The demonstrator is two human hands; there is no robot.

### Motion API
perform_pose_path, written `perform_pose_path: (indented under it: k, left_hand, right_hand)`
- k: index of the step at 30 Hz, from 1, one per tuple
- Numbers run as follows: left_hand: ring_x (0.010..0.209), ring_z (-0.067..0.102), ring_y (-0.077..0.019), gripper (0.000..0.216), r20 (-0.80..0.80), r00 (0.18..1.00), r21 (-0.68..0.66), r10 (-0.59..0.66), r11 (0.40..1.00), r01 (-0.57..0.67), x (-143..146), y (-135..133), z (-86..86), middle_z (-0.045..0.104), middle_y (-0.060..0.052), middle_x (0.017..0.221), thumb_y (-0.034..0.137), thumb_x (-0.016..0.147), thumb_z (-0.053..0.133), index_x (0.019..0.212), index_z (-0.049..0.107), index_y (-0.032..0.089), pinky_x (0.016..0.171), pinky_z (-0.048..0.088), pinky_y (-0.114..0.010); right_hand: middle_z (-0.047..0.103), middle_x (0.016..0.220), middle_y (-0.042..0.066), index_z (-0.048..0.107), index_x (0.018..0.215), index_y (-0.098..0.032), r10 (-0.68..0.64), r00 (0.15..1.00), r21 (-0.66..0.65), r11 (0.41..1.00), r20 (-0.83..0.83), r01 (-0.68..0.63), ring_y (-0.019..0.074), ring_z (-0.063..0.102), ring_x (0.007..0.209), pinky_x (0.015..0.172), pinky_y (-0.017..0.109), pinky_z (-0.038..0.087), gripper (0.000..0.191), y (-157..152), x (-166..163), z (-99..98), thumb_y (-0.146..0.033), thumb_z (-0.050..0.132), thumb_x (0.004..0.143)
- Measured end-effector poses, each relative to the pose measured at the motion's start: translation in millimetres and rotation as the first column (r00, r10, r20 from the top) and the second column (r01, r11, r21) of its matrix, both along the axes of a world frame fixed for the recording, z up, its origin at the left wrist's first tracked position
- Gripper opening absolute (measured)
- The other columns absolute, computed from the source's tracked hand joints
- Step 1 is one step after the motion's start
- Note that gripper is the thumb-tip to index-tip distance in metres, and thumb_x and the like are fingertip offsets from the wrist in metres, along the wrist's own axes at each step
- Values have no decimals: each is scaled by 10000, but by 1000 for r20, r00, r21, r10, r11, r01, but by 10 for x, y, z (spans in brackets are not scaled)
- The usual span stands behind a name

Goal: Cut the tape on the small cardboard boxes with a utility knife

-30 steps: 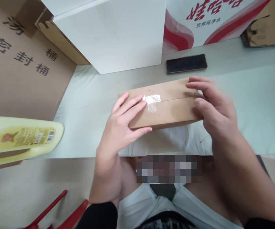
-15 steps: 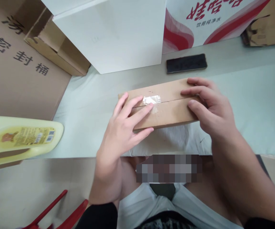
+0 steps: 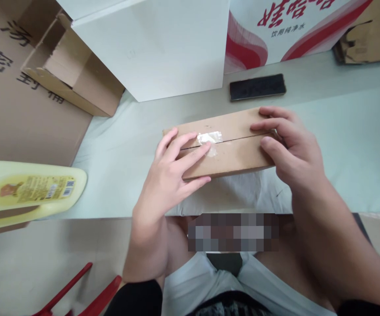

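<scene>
Cardboard carton (image 3: pixel 234 151) is laid on the cloth-covered tabletop (image 3: pixel 351 131), on the near side of the phone (image 3: pixel 257 87), without touching it. Its end farther from the phone is covered by the spread left hand (image 3: pixel 166 177), its nearer end by the bent right hand (image 3: pixel 298 149); whether either grip is firmly closed cannot be told. The seam (image 3: pixel 242 138) is seen slightly parted beside the clear tape (image 3: pixel 211 138). If pressure is put unevenly, a flap (image 3: pixel 234 121) could be pushed inward; if the carton is pulled, the tape could be peeled.
</scene>
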State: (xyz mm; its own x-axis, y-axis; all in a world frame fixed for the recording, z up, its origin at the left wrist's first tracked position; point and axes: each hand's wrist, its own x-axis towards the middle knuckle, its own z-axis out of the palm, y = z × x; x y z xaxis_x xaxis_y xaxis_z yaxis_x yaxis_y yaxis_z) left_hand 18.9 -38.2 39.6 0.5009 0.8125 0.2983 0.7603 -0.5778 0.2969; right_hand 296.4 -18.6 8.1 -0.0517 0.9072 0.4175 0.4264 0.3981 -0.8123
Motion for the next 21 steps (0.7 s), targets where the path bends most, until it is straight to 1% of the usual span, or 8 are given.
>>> perform_pose_path:
  k: [5, 7, 11, 16, 21]
  left_hand:
    - [1491, 418, -417, 625, 1, 1000, 21, -13, 1000, 13, -3, -3, -5, 577, -80, 1503, 500, 873, 800, 1447, 627, 321, 1264, 365, -639]
    - [1490, 422, -413, 656, -1, 1000, 24, -11, 1000, 11, -4, -1, -9, 579, -84, 1498, 509, 882, 788, 1479, 592, 321, 1262, 371, -632]
    - [1485, 425, -422, 728, 1, 1000, 24, -15, 1000, 15, -1, 2, -8, 578, -107, 1499, 491, 880, 793, 1528, 535, 281, 1254, 377, -630]
    - [1497, 412, -431, 701, -30, 1000, 8, 1, 1000, -1, 19, -10, 16, 571, -114, 1508, 453, 883, 789, 1510, 547, 254, 1251, 373, -642]
    - [1497, 422, -410, 717, -34, 999, 25, 16, 1000, -15, 33, -21, 19, 578, -101, 1497, 427, 881, 797, 1525, 521, 271, 1265, 360, -619]
  right_hand:
    - [642, 1395, 62, 731, 1056, -326, 2, 1000, 5, 1000, 10, -2, 344, 587, 1367, 1132, 596, 517, 165, 2, 0, -4, -353, 637, 924]
    - [642, 1388, 66, 730, 1048, -320, 2, 1000, 11, 1000, 14, -2, 348, 585, 1367, 1141, 600, 508, 161, 6, -1, -6, -360, 649, 915]
    - [646, 1381, 72, 731, 1046, -313, -3, 1000, 21, 1000, 25, 3, 349, 585, 1366, 1146, 593, 507, 161, 9, -4, -7, -348, 656, 909]
    - [647, 1392, 80, 727, 1062, -297, -13, 998, 30, 999, 61, 11, 338, 592, 1364, 1156, 585, 499, 179, -3, -10, -3, -332, 626, 918]
    - [642, 1409, 85, 721, 1093, -285, -12, 994, 41, 999, 104, 8, 344, 591, 1372, 1146, 583, 509, 208, 8, 9, -29, -333, 616, 921]
